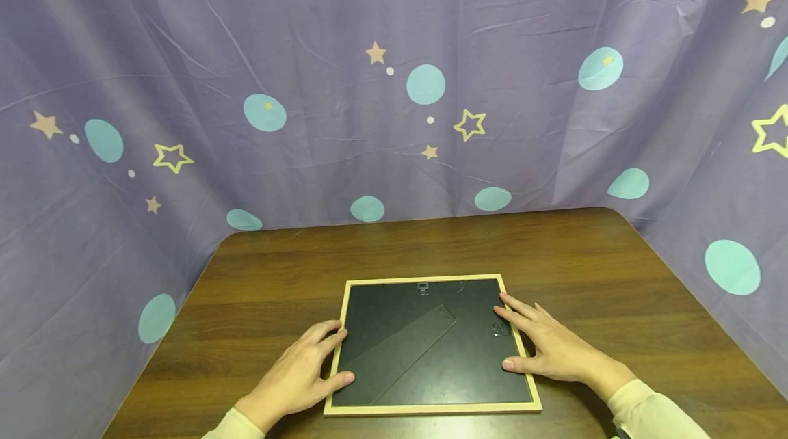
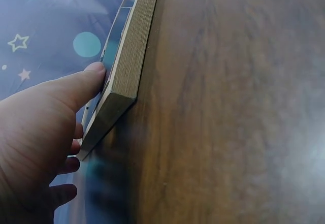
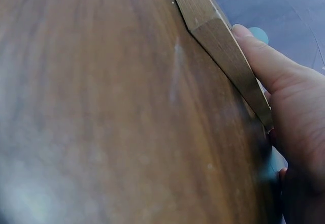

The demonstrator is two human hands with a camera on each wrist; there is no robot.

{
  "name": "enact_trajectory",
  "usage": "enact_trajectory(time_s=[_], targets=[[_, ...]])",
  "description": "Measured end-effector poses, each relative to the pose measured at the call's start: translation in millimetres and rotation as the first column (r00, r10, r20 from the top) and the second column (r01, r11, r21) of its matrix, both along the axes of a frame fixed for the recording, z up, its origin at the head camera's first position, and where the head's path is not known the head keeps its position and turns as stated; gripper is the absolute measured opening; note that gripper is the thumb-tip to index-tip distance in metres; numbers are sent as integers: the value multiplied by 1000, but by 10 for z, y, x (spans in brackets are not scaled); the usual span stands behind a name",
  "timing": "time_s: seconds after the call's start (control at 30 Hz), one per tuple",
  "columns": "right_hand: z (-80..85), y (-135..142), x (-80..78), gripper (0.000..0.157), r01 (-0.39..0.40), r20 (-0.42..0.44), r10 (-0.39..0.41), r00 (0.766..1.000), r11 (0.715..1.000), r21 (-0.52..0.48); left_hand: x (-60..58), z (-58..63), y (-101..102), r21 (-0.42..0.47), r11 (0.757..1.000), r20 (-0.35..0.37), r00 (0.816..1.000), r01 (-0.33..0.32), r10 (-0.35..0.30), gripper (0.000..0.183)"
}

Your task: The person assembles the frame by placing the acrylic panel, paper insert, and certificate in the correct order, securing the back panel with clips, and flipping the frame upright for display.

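A picture frame [image 1: 425,343] lies back side up on the table, its dark backing board showing inside a pale wood border. A folded stand flap [image 1: 406,350] runs slantwise across the backing. My left hand [image 1: 301,367] rests at the frame's left edge, thumb over the border and fingers spread along the side. At the right edge, my right hand [image 1: 557,347] touches the frame with its fingertips and thumb on the border and backing. Both wrist views show a thumb [image 2: 84,84] at the wooden side, with the other fingers partly hidden.
The brown wooden table [image 1: 258,295] extends around the frame on all sides. A purple curtain [image 1: 320,29] with stars and teal dots hangs behind it and along both sides. Small metal hangers [image 1: 423,288] sit on the backing near its top and right edges.
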State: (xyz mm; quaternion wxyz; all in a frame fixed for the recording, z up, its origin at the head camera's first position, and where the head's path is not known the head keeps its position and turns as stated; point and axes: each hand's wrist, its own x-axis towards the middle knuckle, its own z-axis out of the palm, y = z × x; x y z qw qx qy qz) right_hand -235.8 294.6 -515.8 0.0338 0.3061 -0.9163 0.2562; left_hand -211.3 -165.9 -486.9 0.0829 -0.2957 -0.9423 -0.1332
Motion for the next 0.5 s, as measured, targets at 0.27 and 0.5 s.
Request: enact_trajectory(time_s=[0.27, 0.5], targets=[[16, -3, 6, 87, -8, -5, 8, 1000, 1000, -4, -6, 21, 29, -94, 996, -27, 1000, -5, 2, 75], [17, -3, 12, 88, -9, -3, 9, 1000, 1000, -5, 3, 21, 52, -143, 990, -39, 999, -15, 9, 75]])
